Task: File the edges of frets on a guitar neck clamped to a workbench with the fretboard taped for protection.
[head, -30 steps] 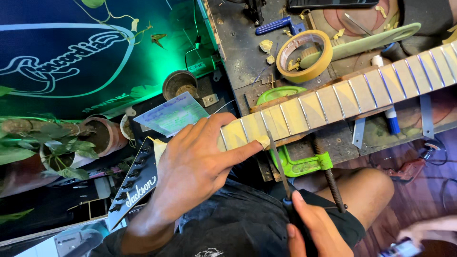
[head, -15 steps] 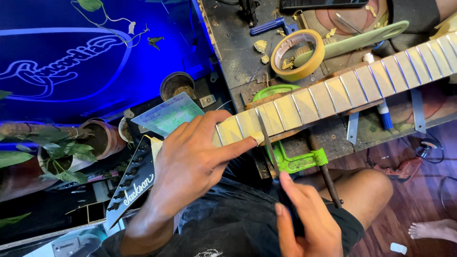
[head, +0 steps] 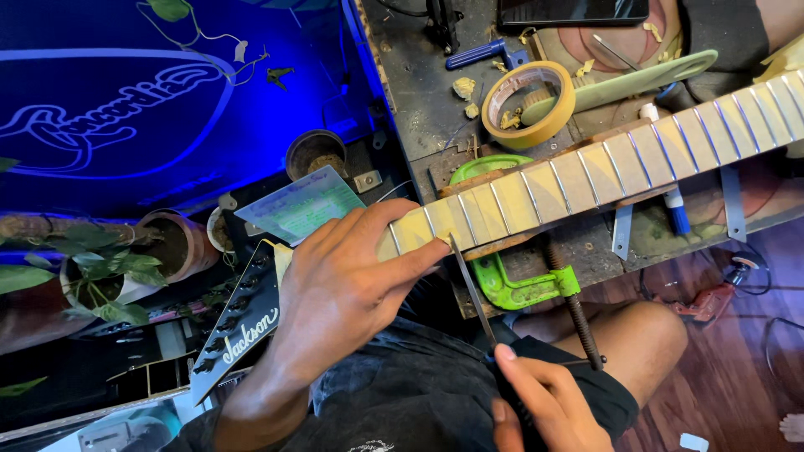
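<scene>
Guitar neck (head: pixel 603 163) lies across the workbench edge (head: pixel 419 92), frets up, masked with pale tape between the frets, running from upper right down to the black pointed headstock (head: pixel 239 331) at lower left. Left hand (head: pixel 343 289) lies palm-down over the nut end of the neck, fingers curled over the far edge, thumb stretched out along the near edge with its tip touching the fretboard. Just beside that thumb tip, the point of a slim metal file (head: pixel 469 285) meets the near edge of the neck at a fret. Right hand (head: pixel 540 402) grips the file's dark handle, fingers closed narrow around it, thumb on top; the blade slants up and left from those fingers to the neck. Green clamp (head: pixel 515 285) sits just right of the file blade, its jaw under the neck, its threaded screw (head: pixel 578 314) running down beside the right fingers.

Beyond the left fingers: a pale green card (head: pixel 301 205), an empty round pot (head: pixel 314 152), a potted plant (head: pixel 100 268) further left. Well past the neck on the bench: masking tape roll (head: pixel 529 105), pale green flat tool (head: pixel 641 79), blue-handled tool (head: pixel 477 54), dark phone (head: pixel 574 10). Blue-capped marker (head: pixel 674 213) pokes out under the neck. Person's bare knee (head: pixel 645 335) is just right of the right hand.
</scene>
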